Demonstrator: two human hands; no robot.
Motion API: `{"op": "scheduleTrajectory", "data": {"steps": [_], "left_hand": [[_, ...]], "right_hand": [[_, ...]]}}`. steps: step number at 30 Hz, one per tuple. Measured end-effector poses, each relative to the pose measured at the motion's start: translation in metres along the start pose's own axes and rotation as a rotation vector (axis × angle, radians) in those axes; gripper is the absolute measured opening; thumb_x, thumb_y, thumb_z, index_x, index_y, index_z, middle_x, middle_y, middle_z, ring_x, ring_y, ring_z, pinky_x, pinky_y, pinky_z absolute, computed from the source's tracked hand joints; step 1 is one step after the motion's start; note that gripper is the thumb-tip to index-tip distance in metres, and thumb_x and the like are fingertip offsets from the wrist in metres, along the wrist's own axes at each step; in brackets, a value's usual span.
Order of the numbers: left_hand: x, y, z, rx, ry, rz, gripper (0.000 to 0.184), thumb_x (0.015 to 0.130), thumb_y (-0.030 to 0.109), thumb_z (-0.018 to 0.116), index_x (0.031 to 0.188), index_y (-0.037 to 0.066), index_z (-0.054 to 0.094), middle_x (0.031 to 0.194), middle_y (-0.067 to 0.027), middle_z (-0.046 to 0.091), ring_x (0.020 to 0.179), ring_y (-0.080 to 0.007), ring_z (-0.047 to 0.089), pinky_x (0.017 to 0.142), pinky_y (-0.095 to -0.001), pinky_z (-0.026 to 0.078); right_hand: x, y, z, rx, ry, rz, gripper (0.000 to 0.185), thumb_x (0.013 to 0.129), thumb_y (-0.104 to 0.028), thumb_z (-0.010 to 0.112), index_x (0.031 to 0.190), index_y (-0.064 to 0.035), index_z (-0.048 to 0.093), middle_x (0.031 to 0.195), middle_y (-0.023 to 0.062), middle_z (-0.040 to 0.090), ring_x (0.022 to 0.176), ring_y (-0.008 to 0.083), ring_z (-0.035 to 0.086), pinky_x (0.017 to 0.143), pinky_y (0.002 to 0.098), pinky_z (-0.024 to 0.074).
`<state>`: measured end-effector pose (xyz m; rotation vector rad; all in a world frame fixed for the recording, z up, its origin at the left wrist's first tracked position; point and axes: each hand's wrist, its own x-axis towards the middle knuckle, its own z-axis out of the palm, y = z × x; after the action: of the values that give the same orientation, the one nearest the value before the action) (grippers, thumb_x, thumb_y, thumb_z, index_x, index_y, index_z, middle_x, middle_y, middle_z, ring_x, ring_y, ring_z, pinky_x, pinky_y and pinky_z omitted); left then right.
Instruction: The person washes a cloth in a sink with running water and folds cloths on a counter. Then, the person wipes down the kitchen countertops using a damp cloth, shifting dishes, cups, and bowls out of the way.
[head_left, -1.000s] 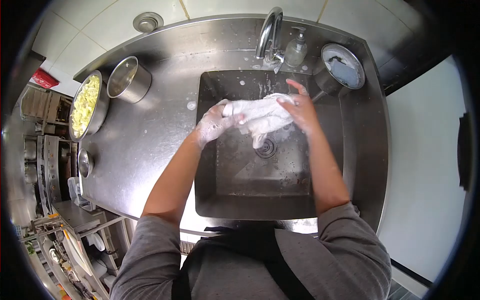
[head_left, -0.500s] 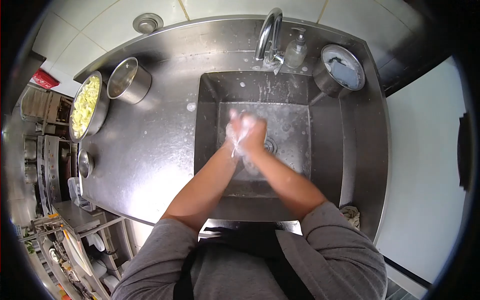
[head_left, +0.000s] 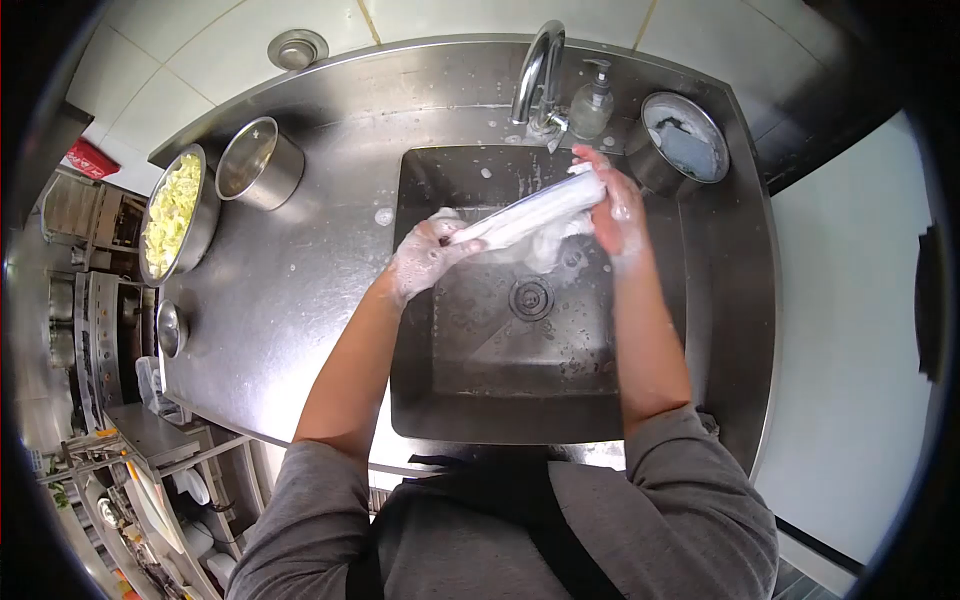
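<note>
A wet white cloth (head_left: 525,220) with a thin dark stripe along one edge is stretched between my hands, slanting up to the right over the sink (head_left: 530,375). My left hand (head_left: 425,258), coated in suds, grips its lower left end. The upper right end is in my right hand (head_left: 618,208), which has foam on the fingers and wrist. A looser fold of the cloth hangs below the taut part. Behind my hands rises a chrome faucet (head_left: 540,75), with a clear pump bottle (head_left: 593,100) beside it.
At the right back corner stands a metal pot (head_left: 655,165) with a grey-blue sponge-like block in it. On the left counter are an empty-looking steel pot (head_left: 270,175), a bowl of chopped pale-green vegetable (head_left: 172,215) and a small metal bowl (head_left: 171,328).
My hands were pressed together in foam over the sink's middle. Now they are spread apart and farther back, with the white cloth pulled out between them.
</note>
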<state>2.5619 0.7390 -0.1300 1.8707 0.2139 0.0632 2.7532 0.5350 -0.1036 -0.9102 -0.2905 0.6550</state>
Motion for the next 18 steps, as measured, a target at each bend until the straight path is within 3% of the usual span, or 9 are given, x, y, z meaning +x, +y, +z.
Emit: {"op": "scheduleTrajectory", "data": {"steps": [3, 5, 6, 7, 9, 11, 13, 14, 18], "left_hand": [[0.008, -0.007, 0.025, -0.328, 0.111, -0.003, 0.027, 0.089, 0.028, 0.065, 0.088, 0.001, 0.068, 0.084, -0.0037, 0.057, 0.073, -0.0165, 0.054, 0.071, -0.0314, 0.044], [0.009, 0.014, 0.048, -1.251, 0.348, -0.395, 0.033, 0.092, 0.033, 0.060, 0.091, 0.001, 0.066, 0.081, -0.0022, 0.054, 0.069, -0.0144, 0.051, 0.067, -0.0296, 0.045], [0.022, -0.099, 0.057, -1.650, -0.155, 0.065, 0.036, 0.094, 0.037, 0.055, 0.101, 0.002, 0.061, 0.084, -0.0041, 0.058, 0.075, -0.0155, 0.055, 0.069, -0.0301, 0.048], [0.003, -0.038, 0.089, -1.956, 0.155, 0.404, 0.032, 0.098, 0.031, 0.048, 0.109, 0.002, 0.057, 0.087, -0.0062, 0.062, 0.073, -0.0160, 0.059, 0.062, -0.0294, 0.050], [0.009, 0.003, 0.083, -1.050, 0.338, -0.608, 0.030, 0.099, 0.027, 0.042, 0.108, 0.003, 0.059, 0.087, -0.0066, 0.062, 0.072, -0.0176, 0.061, 0.061, -0.0315, 0.051], [0.005, 0.016, 0.088, -1.118, 0.264, -0.498, 0.013, 0.091, 0.022, 0.061, 0.087, 0.009, 0.060, 0.075, -0.0022, 0.061, 0.057, -0.0144, 0.056, 0.051, -0.0281, 0.047], [0.018, -0.036, 0.089, -1.488, 0.298, -0.452, 0.024, 0.098, 0.024, 0.046, 0.090, 0.006, 0.059, 0.079, -0.0050, 0.060, 0.063, -0.0162, 0.059, 0.050, -0.0312, 0.049], [0.017, -0.041, 0.090, -1.493, 0.301, -0.454, 0.024, 0.098, 0.024, 0.046, 0.090, 0.006, 0.059, 0.079, -0.0050, 0.060, 0.063, -0.0162, 0.059, 0.050, -0.0312, 0.049], [0.004, -0.010, 0.097, -1.266, 0.223, -0.526, 0.030, 0.091, 0.033, 0.060, 0.100, 0.005, 0.055, 0.083, -0.0065, 0.057, 0.075, -0.0196, 0.061, 0.065, -0.0329, 0.053]], "right_hand": [[-0.014, 0.062, 0.021, -0.043, 0.026, -0.193, 0.015, 0.083, -0.016, 0.062, 0.086, -0.0024, 0.067, 0.085, 0.0062, 0.066, 0.077, 0.0170, 0.062, 0.075, 0.0308, 0.0488], [-0.033, 0.136, 0.059, -0.422, -0.127, -0.624, 0.011, 0.077, -0.012, 0.069, 0.071, -0.0037, 0.064, 0.077, 0.0073, 0.066, 0.075, 0.0190, 0.063, 0.072, 0.0311, 0.0492], [-0.033, 0.134, 0.067, -0.417, -0.121, -0.622, 0.011, 0.077, -0.012, 0.069, 0.071, -0.0037, 0.064, 0.077, 0.0073, 0.066, 0.075, 0.0190, 0.063, 0.072, 0.0311, 0.0492], [-0.033, 0.126, 0.076, -0.595, -0.063, -0.644, 0.011, 0.076, -0.007, 0.064, 0.066, -0.0060, 0.061, 0.069, 0.0072, 0.062, 0.069, 0.0177, 0.059, 0.066, 0.0310, 0.0464], [-0.008, 0.125, 0.061, -0.433, 0.228, -0.300, 0.018, 0.078, -0.005, 0.059, 0.060, -0.0086, 0.058, 0.062, 0.0086, 0.059, 0.067, 0.0189, 0.058, 0.062, 0.0354, 0.0449], [-0.007, 0.096, 0.057, -0.831, 0.335, 0.044, 0.022, 0.083, -0.012, 0.059, 0.061, -0.0088, 0.060, 0.066, 0.0092, 0.062, 0.067, 0.0207, 0.061, 0.060, 0.0381, 0.0456], [-0.018, 0.171, 0.088, 0.034, 0.575, 0.044, 0.013, 0.089, -0.012, 0.057, 0.077, -0.0078, 0.061, 0.083, 0.0072, 0.067, 0.067, 0.0177, 0.058, 0.065, 0.0332, 0.0463], [-0.017, 0.170, 0.083, 0.030, 0.575, 0.049, 0.013, 0.089, -0.012, 0.057, 0.077, -0.0078, 0.061, 0.083, 0.0072, 0.067, 0.067, 0.0177, 0.058, 0.065, 0.0332, 0.0463], [-0.002, 0.106, 0.062, -0.961, 0.289, -0.315, 0.035, 0.087, -0.020, 0.066, 0.058, -0.0063, 0.053, 0.050, 0.0090, 0.053, 0.050, 0.0206, 0.055, 0.052, 0.0374, 0.0423]]}}
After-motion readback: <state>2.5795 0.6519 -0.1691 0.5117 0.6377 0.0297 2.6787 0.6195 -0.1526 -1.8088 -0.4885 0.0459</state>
